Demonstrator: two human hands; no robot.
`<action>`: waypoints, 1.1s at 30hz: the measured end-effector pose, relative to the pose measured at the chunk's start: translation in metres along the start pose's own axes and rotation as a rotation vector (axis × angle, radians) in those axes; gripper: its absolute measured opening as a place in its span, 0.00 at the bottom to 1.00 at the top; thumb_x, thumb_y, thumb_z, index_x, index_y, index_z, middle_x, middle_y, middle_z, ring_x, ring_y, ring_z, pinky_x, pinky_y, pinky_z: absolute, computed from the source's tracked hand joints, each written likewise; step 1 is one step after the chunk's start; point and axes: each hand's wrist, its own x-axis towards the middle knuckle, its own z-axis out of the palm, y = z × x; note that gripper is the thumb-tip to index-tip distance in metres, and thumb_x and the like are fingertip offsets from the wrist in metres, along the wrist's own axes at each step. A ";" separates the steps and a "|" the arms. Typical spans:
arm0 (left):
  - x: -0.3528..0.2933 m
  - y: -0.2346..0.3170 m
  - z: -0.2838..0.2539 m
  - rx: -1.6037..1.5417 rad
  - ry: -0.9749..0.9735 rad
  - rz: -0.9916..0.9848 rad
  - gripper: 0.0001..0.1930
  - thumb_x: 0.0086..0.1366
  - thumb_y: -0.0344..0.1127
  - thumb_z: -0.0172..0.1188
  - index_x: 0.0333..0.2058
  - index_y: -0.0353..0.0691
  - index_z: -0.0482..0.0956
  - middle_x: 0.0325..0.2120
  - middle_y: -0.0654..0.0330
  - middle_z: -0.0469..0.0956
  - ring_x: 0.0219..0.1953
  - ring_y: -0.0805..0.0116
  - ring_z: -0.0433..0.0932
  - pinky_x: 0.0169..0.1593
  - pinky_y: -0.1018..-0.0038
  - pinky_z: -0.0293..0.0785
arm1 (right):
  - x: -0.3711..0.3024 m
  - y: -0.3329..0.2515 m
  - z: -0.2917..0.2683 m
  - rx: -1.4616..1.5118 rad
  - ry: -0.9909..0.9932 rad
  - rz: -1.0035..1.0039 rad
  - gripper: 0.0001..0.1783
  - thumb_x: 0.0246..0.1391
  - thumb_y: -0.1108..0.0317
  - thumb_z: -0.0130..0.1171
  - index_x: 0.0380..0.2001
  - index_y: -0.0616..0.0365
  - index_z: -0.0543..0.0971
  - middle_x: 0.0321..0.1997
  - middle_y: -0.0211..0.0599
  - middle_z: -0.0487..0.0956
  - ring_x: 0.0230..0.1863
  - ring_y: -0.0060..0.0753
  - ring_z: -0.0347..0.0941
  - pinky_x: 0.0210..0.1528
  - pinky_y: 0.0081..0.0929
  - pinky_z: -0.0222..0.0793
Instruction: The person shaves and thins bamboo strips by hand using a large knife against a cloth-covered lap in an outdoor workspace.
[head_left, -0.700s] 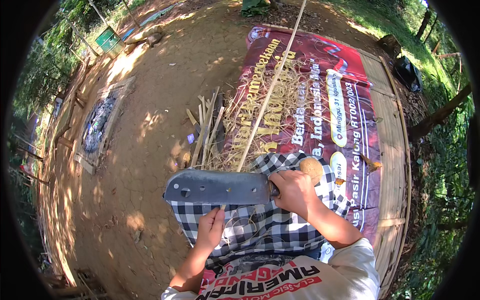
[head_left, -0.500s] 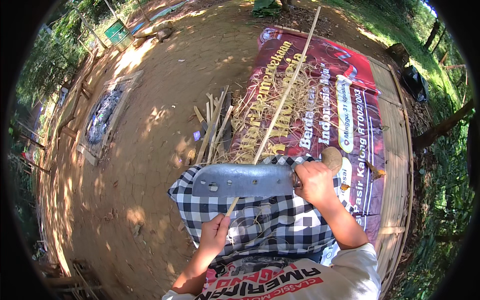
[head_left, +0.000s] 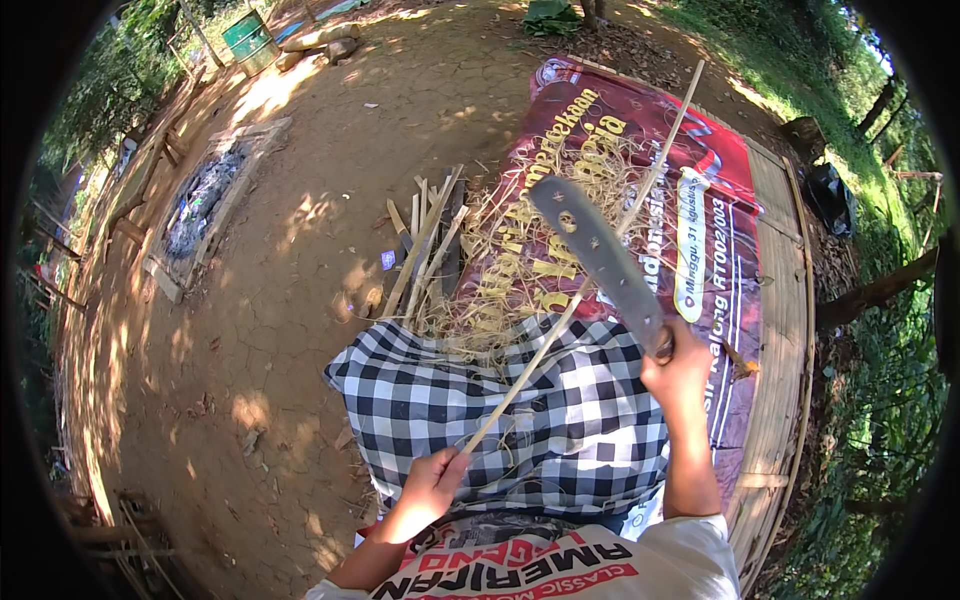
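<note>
My left hand is closed on the near end of a long, thin bamboo strip, low over my lap. The strip slants up and away to the far right. My right hand grips the handle of a broad chopping knife with several holes in its blade. Its blade points away and to the left and passes over the strip's middle; whether they touch I cannot tell. A black-and-white checked cloth covers my lap. Beyond it, curly pale shavings lie scattered on a printed dark red banner.
Cut bamboo pieces lie in a heap left of the banner. A bamboo platform shows along the banner's right edge. Farther off are a framed ash pit, a green drum and a black bag.
My right hand has swung the knife from lying crosswise over my lap to pointing away, farther along the strip. The strip's far end has shifted right; my left hand still holds its near end.
</note>
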 end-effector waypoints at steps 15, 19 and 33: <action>-0.033 -0.021 -0.008 -0.098 -0.061 -0.019 0.16 0.72 0.36 0.47 0.24 0.38 0.68 0.12 0.71 0.63 0.15 0.84 0.59 0.19 0.80 0.55 | 0.014 -0.008 0.033 -0.089 -0.226 -0.040 0.11 0.36 0.69 0.61 0.27 0.58 0.75 0.24 0.44 0.78 0.27 0.49 0.77 0.30 0.42 0.70; -0.007 -0.019 -0.003 -0.196 -0.058 -0.049 0.17 0.73 0.39 0.46 0.24 0.38 0.67 0.12 0.72 0.62 0.15 0.84 0.59 0.19 0.80 0.56 | -0.039 -0.039 0.045 0.102 -0.402 -0.235 0.15 0.28 0.68 0.63 0.26 0.57 0.74 0.24 0.38 0.76 0.29 0.44 0.76 0.31 0.37 0.71; -0.050 -0.045 -0.031 0.090 0.083 -0.030 0.20 0.71 0.42 0.50 0.19 0.40 0.65 0.12 0.71 0.62 0.16 0.82 0.60 0.20 0.78 0.55 | 0.017 -0.002 0.047 -0.107 -0.244 -0.022 0.10 0.38 0.68 0.59 0.27 0.59 0.74 0.23 0.47 0.78 0.26 0.52 0.77 0.29 0.45 0.70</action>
